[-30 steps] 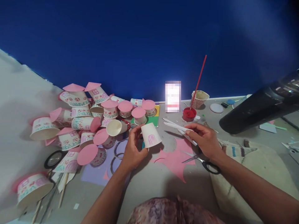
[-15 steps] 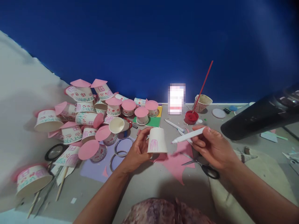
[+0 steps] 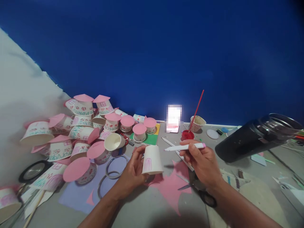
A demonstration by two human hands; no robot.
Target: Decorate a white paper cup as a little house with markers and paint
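Observation:
My left hand (image 3: 131, 172) grips an upside-down white paper cup (image 3: 152, 160) with a pink door drawn on its side, held just above the grey table (image 3: 147, 209). My right hand (image 3: 201, 163) pinches a white marker (image 3: 185, 147) with a pink end. The marker lies level, its tip pointing left and close to the cup's upper right side. Under both hands lies a cut piece of pink paper (image 3: 169, 186).
A pile of decorated paper cups with pink round lids (image 3: 83, 133) fills the left. Tape rings (image 3: 111, 167) lie by my left wrist, scissors (image 3: 201, 193) under my right. A red paint pot (image 3: 187, 135), a brush cup (image 3: 197, 123) and a black flask (image 3: 256, 137) stand behind.
My right hand lifted one white marker off the table and turned it level towards the cup. My left hand turned the cup more upright. The view shifted, so everything sits lower in frame.

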